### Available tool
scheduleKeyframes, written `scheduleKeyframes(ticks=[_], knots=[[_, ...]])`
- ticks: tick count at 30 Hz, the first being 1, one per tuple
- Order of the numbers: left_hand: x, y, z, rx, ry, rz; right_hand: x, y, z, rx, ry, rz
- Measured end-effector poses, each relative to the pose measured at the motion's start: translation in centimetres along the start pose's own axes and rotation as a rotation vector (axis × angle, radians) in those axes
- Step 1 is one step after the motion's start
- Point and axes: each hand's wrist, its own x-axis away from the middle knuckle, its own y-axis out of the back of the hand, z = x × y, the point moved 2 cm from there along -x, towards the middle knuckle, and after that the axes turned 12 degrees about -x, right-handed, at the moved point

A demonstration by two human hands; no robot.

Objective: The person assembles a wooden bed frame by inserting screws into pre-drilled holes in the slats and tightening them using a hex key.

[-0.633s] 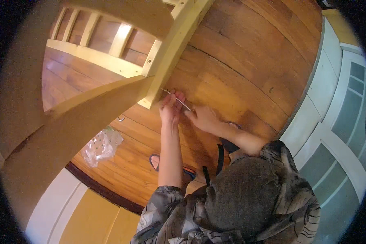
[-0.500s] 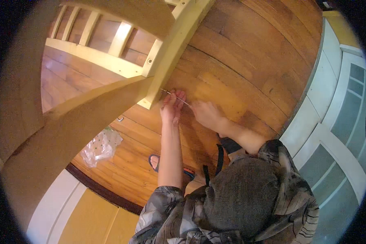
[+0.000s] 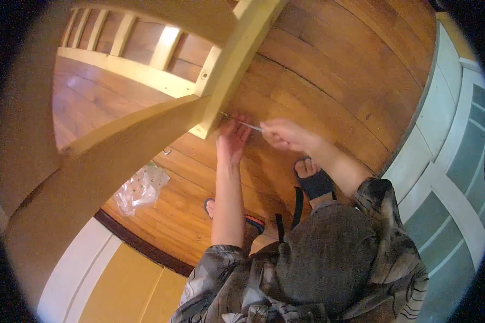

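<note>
My right hand (image 3: 285, 134) is closed around the near end of a thin metal rod (image 3: 251, 127), whose grip end is hidden in the fingers. The rod points left to the lower end of a pale wooden post (image 3: 229, 70). My left hand (image 3: 233, 144) is turned palm up beside the post, its thumb and fingers about the rod's far part; the exact fingertip contact is blurred. Where the rod meets the wood, a small metal piece shows, too small to name. A curved wooden board (image 3: 129, 129) joins the post from the left.
Slatted wooden framework (image 3: 161, 48) lies beyond the board. A clear plastic bag with small pieces (image 3: 143, 188) and a small bent metal piece (image 3: 167, 152) are on the wood floor. My sandalled foot (image 3: 312, 177) is below my right hand. White panelled doors (image 3: 442, 210) stand right.
My right hand has moved slightly up and right, and the rod now lies at a flatter angle. My left hand stays by the post. My right foot has come into clearer view.
</note>
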Motion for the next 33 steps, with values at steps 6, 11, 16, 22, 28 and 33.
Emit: scheduleKeyframes(ticks=[6, 11, 16, 22, 28, 33], knots=[[2.2, 4.3, -3.8, -0.626, 0.216, -0.075, 0.4, -0.7, -2.9, 1.202, 0.125, -0.063], [2.4, 9.9, -9.2, -1.374, -0.134, -0.416, 0.1, -1.7, -4.0, 1.617, 0.268, -0.207], [1.6, 9.9, -14.0, -2.001, -0.582, -1.121, -0.2, -0.7, -4.5, 1.731, 0.192, -0.171], [0.2, 11.9, -16.2, -2.292, -0.474, -0.658, 0.5, -0.6, -4.8, 1.757, 0.251, -0.13], [6.3, 10.1, -6.9, -1.153, -0.041, -0.047, 1.8, -3.2, -3.6, 1.563, 0.379, -0.12], [6.6, 2.2, 1.6, -0.966, 0.044, 0.101, 1.7, -3.5, -5.3, 1.595, 0.304, -0.237]])
